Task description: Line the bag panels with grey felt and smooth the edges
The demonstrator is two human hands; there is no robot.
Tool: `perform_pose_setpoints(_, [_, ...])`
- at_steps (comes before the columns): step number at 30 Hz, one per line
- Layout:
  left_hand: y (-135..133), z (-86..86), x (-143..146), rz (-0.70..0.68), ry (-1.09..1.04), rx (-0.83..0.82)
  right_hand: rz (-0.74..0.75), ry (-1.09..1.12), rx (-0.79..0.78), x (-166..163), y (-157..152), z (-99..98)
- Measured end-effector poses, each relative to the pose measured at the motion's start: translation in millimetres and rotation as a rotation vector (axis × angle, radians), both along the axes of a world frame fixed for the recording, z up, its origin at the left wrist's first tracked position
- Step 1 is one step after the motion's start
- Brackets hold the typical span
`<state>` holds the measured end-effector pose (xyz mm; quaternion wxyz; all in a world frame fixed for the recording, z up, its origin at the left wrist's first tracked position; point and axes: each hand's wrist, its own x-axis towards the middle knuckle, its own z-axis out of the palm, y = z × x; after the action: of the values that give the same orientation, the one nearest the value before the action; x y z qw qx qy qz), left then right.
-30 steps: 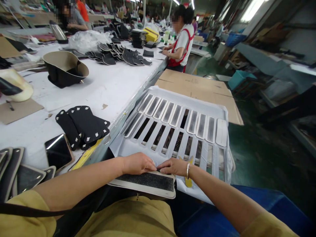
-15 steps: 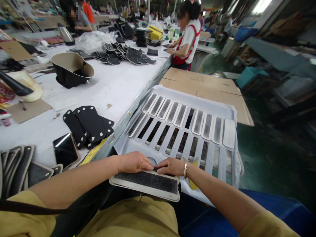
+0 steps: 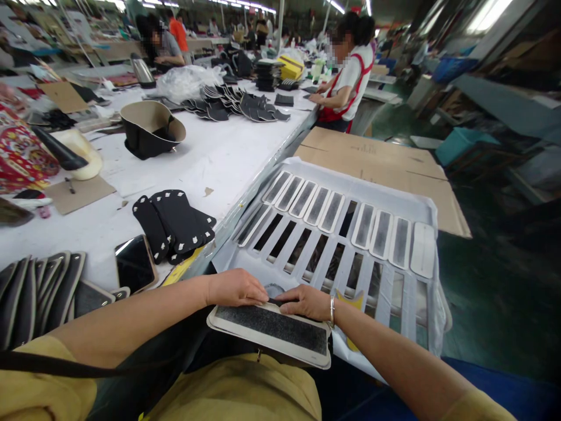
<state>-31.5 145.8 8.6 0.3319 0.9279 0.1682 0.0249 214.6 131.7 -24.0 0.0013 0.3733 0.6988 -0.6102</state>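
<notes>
A cream-edged panel with a dark grey middle strip lies in front of my body, tilted, with a dark piece folded along its far edge. My left hand is closed over the far left part of that edge, fingers pressed together. From the right, my right hand, with a bracelet at the wrist, pinches the same edge with its thumb on the near side. The two sets of fingertips are a small gap apart. What lies under the panel is mostly hidden.
A slotted grey rack holds several similar strips. On the white table lie black pieces, a phone, stacked edged panels and a curved black bag body. A co-worker stands beyond cardboard.
The whole view has shifted, so things appear farther right and slightly lower. My right thumb and fingers are spread a little more along the panel's edge. Both hands remain on the panel.
</notes>
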Motion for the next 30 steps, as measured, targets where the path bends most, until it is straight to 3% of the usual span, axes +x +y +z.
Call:
perform_pose_setpoints(4, [-0.7,4.8,-3.6,-0.010,0.045,0.094,0.011,0.022,0.023,-6.5,2.9,0.3])
perform_pose_setpoints(8, [-0.1,5.0,-1.8,0.008,0.006,0.066,0.027,0.034,0.040,-17.3,7.1,3.9])
perform_pose_setpoints(15, [5.0,0.6,-16.2,0.076,-0.027,-0.160,0.081,0.032,0.044,-33.8,11.8,10.3])
perform_pose_setpoints(20, [5.9,1.7,-40.1,0.255,-0.026,-0.306,0.071,0.049,0.001,-38.8,14.8,6.7])
perform_pose_setpoints(30, [-9.5,2.5,-39.6,0.117,-0.039,-0.020,0.091,0.049,-0.072,-32.7,18.1,-10.6])
